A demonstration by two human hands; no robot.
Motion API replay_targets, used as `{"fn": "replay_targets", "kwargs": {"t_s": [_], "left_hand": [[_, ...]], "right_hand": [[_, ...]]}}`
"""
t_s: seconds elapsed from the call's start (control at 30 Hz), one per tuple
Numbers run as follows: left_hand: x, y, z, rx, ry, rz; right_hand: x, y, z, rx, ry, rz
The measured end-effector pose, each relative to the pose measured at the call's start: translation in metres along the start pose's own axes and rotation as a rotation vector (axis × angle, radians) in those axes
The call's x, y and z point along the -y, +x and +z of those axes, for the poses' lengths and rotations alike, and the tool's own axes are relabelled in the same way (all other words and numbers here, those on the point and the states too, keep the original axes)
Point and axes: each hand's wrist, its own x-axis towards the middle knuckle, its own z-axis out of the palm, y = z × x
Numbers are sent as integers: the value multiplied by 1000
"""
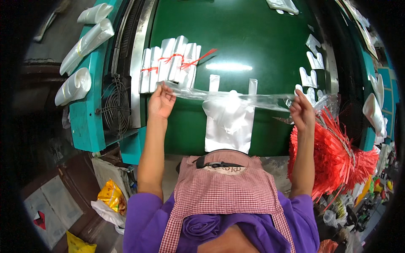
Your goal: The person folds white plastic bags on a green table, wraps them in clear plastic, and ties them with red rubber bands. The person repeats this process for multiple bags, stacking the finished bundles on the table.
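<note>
A long band of clear plastic film [265, 101] stretches level between my two hands. My left hand [162, 101] pinches one end, just in front of the tied rolls. The other end is gripped by the closed fingers of my right hand [302, 110]. Below and partly behind the band lies a flat stack of whitish plastic vest bags [229, 130], with two handle straps pointing away from me. To the left, several rolled bundles of plastic bags [168, 63] are bound with red ties [198, 60]. Glove-shaped plastic pieces [308, 78] lie along the right side.
Everything rests on a green worktop [236, 33] between metal side rails. A big bunch of red plastic strips [322, 156] hangs at the right front corner. More plastic rolls [86, 46] sit on the teal frame [86, 126] at left, beside a round wire fan guard [117, 107].
</note>
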Motion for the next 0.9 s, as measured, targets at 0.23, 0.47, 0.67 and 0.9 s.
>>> {"fn": "replay_targets", "kwargs": {"t_s": [0.23, 0.47, 0.67, 0.9], "left_hand": [[-76, -88, 173, 660, 664, 1042], [5, -14, 49, 252, 1462, 554], [35, -47, -15, 179, 622, 101], [22, -89, 56, 268, 486, 539]], "right_hand": [[105, -18, 162, 90, -925, -1162], [-18, 75, 56, 403, -2037, -802], [-53, -28, 19, 310, -1067, -90], [-30, -31, 84, 210, -653, -285]]}}
